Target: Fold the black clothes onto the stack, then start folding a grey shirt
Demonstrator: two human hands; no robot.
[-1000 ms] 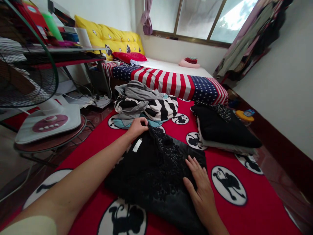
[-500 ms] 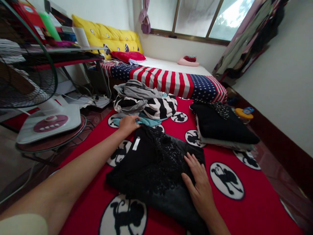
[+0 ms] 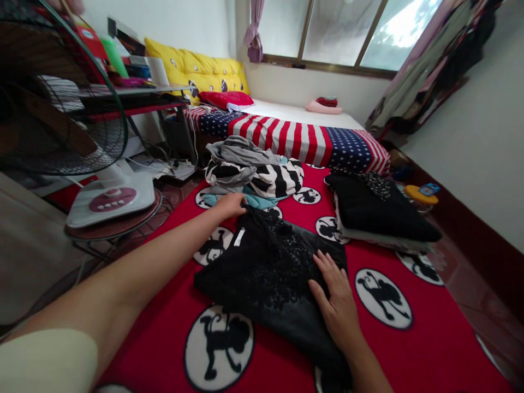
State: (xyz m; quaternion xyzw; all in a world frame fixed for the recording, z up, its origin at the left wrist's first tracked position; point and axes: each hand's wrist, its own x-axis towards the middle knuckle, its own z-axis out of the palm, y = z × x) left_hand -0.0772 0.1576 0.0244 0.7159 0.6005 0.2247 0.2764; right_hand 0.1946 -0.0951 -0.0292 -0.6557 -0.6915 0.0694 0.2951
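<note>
A black lace-trimmed top [image 3: 262,273] with a white label lies spread on the red blanket [image 3: 286,357], which is printed with monkeys in white circles. My left hand [image 3: 231,205] pinches the top's far left corner, close to the label. Flat on the right part of the garment rests my right hand [image 3: 336,292], fingers stretched out. Beyond the left hand is a loose heap of clothes [image 3: 254,169] in grey, black-and-white stripes and light blue. To the right sits a stack of folded clothes [image 3: 380,210], with black ones on top.
A fan [image 3: 118,191] stands on a round stool [image 3: 135,221] at the left, by a cluttered desk [image 3: 164,93]. A bed [image 3: 282,134] with a stars-and-stripes cover lies across the back. Clothes [image 3: 421,76] hang at the right; below them is a yellow stool [image 3: 421,195].
The whole view has shifted, so things sit a little further right in the picture. Both hands keep the same places on the black top, which looks nearly unchanged.
</note>
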